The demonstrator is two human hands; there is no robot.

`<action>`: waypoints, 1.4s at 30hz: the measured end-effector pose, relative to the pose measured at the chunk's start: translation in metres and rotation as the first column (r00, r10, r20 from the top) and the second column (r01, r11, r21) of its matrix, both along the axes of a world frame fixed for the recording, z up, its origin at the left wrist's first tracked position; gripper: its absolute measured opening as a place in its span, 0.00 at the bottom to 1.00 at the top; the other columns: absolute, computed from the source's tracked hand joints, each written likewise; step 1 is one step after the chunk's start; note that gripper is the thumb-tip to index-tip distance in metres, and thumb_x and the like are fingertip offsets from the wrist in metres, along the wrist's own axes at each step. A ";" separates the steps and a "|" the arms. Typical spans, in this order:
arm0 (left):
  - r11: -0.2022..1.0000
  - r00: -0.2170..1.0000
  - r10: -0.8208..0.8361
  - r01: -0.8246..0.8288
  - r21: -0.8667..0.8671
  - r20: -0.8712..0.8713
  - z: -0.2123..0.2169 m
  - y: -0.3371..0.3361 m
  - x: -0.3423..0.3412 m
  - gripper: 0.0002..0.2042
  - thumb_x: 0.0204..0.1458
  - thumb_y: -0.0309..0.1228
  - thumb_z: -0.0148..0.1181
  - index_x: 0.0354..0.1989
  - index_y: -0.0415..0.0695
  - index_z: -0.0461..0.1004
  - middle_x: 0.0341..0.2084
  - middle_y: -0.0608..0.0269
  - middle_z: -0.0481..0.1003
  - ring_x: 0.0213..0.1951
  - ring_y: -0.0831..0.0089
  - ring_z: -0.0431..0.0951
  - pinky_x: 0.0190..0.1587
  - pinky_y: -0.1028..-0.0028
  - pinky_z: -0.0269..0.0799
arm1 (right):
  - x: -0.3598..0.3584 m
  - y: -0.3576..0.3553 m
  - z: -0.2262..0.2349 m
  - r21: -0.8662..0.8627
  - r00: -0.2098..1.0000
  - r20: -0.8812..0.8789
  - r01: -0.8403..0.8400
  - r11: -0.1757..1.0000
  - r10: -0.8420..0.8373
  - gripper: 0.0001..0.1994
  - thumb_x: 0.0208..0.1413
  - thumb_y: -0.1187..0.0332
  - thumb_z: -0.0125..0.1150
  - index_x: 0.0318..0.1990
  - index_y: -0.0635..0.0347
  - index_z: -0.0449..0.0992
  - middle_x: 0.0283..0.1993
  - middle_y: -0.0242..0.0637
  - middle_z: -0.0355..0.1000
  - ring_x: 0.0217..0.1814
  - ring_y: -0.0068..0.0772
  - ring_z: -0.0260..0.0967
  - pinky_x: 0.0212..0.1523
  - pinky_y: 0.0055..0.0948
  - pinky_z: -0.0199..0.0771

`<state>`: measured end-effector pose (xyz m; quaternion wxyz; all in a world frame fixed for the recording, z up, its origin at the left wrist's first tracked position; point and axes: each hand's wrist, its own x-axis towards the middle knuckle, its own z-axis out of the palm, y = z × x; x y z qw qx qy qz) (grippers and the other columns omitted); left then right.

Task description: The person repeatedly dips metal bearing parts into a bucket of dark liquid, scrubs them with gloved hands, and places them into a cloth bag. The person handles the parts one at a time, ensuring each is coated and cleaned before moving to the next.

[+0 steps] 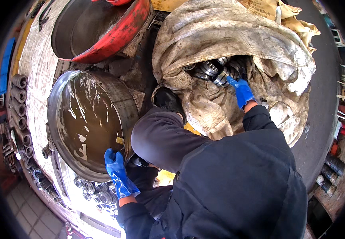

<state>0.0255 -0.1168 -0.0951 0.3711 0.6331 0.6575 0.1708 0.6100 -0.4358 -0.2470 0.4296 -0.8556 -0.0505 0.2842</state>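
My right hand [243, 91], in a blue rubber glove, reaches into the mouth of a stained whitish sack [216, 36]. Its fingers are closed at a shiny metal roller bearing [221, 78], one of several in the opening. The far side of that grip is hidden. Beside the near rim of a metal drum [129, 105] is my left hand [117, 165], gloved in blue too. Its fingers are loosely bent and a little apart, with nothing visible in them. Murky brown liquid [88, 123] with pale streaks fills the drum. A small yellowish piece [119, 140] shows at the drum's inner right side.
A red-rimmed drum [120, 34] stands behind the liquid-filled one. Metal rings [19, 95] line the left edge, and more bearings [100, 195] lie below the drum. My bent knee [160, 131] is between drum and sack. Brown paper bags [266, 8] lie behind the sack.
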 end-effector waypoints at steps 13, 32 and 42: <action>0.999 0.994 -0.032 0.033 0.010 -0.102 0.006 -0.004 0.003 0.26 0.55 0.30 0.66 0.63 0.39 0.72 0.47 0.52 0.80 0.47 0.66 0.80 0.53 0.66 0.76 | 0.002 -0.041 -0.058 -0.230 0.968 0.068 -0.219 0.948 0.241 0.27 0.58 0.49 0.66 0.51 0.67 0.81 0.48 0.45 0.79 0.49 0.41 0.75 0.53 0.41 0.75; 0.995 0.909 -0.010 -0.034 -0.098 -0.416 0.061 -0.003 0.048 0.26 0.55 0.45 0.57 0.63 0.49 0.71 0.52 0.46 0.80 0.55 0.49 0.79 0.58 0.55 0.75 | -0.155 0.291 0.292 0.622 0.469 0.130 -0.725 0.296 0.874 0.25 0.62 0.70 0.64 0.65 0.70 0.70 0.65 0.38 0.70 0.68 0.27 0.64 0.70 0.28 0.59; 0.992 0.923 -0.058 0.012 -0.122 -0.379 0.075 0.003 0.058 0.28 0.55 0.46 0.58 0.64 0.49 0.70 0.54 0.46 0.78 0.57 0.49 0.78 0.59 0.55 0.75 | -0.273 0.493 0.179 -0.712 -0.502 0.570 -0.697 0.087 0.650 0.11 0.59 0.61 0.56 0.37 0.56 0.80 0.42 0.41 0.81 0.45 0.42 0.79 0.44 0.45 0.76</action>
